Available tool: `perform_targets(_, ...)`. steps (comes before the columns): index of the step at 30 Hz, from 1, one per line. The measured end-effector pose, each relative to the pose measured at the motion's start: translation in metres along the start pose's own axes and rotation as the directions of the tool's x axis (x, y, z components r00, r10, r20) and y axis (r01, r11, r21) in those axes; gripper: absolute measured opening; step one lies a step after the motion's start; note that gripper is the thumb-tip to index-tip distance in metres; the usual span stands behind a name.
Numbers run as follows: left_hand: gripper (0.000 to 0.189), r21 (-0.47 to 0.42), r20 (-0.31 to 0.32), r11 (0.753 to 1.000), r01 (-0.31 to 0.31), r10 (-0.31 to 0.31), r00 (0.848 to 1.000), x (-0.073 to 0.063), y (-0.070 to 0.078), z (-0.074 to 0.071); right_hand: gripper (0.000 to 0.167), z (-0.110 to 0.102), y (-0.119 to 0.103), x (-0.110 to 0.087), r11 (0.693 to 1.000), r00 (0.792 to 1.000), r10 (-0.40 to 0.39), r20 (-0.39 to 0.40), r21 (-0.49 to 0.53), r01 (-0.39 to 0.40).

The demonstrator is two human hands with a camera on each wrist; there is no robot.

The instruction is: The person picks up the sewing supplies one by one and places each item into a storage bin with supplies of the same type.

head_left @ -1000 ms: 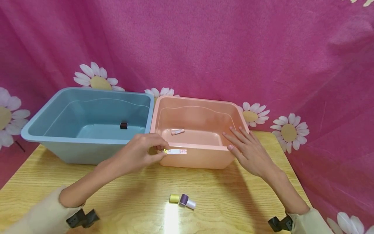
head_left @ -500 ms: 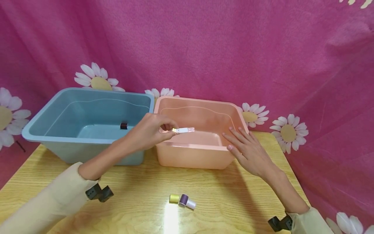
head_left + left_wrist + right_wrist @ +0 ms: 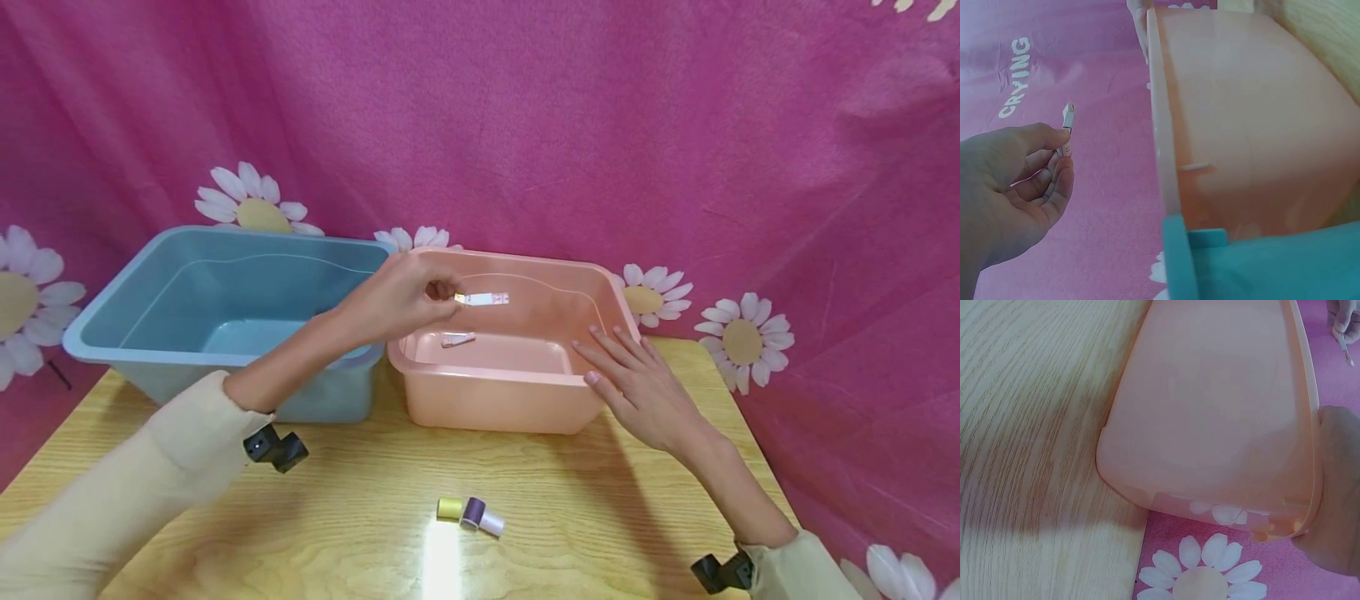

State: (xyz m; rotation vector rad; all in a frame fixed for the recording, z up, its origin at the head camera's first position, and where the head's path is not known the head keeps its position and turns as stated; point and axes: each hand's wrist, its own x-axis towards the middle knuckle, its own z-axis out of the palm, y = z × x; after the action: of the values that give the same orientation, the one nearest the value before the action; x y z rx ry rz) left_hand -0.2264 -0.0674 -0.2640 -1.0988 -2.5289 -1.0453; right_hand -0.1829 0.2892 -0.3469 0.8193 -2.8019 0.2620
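Note:
My left hand (image 3: 408, 300) pinches a small narrow white-and-pink strip (image 3: 483, 298) by its yellowish end, over the peach tub (image 3: 487, 400). In the left wrist view, thumb and fingertips grip the printed strip (image 3: 1067, 128), its white end sticking out. A similar small strip (image 3: 458, 339) lies on the tub's floor. My right hand (image 3: 648, 392) rests on the tub's near right corner, fingers straight and spread over the rim. In the right wrist view, part of the right hand (image 3: 1341, 487) shows against the tub's rim.
A blue tub (image 3: 217, 375) stands left against the peach one; my left forearm crosses it. Yellow (image 3: 450, 508), purple (image 3: 473, 512) and white (image 3: 492, 524) thread spools lie together on the wooden table (image 3: 360, 533). A pink flowered cloth (image 3: 525, 125) hangs behind.
My left hand has moved up, forward and slightly right with the strip, from the peach tub's near rim to above its inside. The right hand has stayed at the corner.

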Motion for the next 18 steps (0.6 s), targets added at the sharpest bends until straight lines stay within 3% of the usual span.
perform_targets(5,0.010,0.006,0.028,1.000,-0.018,0.018,0.999,0.013,0.000,-0.002,0.047,0.000,0.000,-0.001,1.000,1.000,0.003,0.004,0.003,-0.003)
perform_targets(18,0.014,0.049,0.067,0.998,0.026,-0.029,0.997,0.053,0.003,-0.002,0.047,-0.001,0.000,0.000,1.000,1.000,0.004,0.010,-0.001,-0.004)
